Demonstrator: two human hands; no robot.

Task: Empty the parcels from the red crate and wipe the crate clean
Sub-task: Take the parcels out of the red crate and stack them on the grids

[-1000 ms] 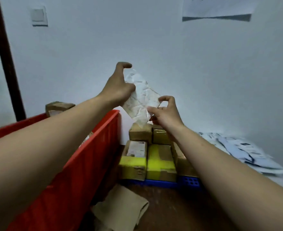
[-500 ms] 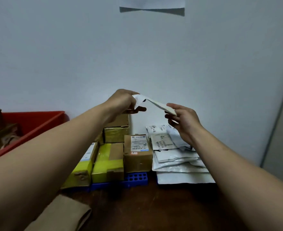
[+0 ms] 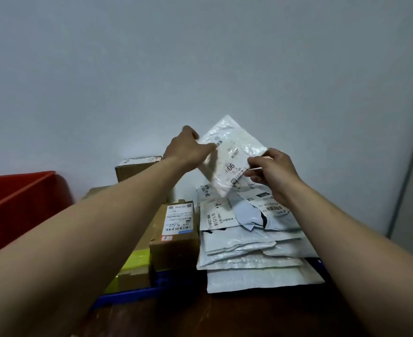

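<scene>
Left hand (image 3: 186,150) and right hand (image 3: 273,173) pinch a white mailer (image 3: 232,152) above the dark table (image 3: 224,314), pale wall (image 3: 200,57) behind.

The left grip (image 3: 188,152) and right grip (image 3: 273,175) are bare, forearms (image 3: 108,215) likewise.

A white crinkled plastic mailer bag (image 3: 232,154), black-printed; grey-white plastic mailer pile (image 3: 249,254); brown cardboard box (image 3: 176,249), white-labelled; yellow-taped cardboard box (image 3: 137,261); blue plastic tray (image 3: 127,294); red plastic crate (image 3: 18,203).

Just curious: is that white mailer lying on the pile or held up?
Held up: the left hand and right hand grip the mailer by its edges, tilted above the pile.
</scene>
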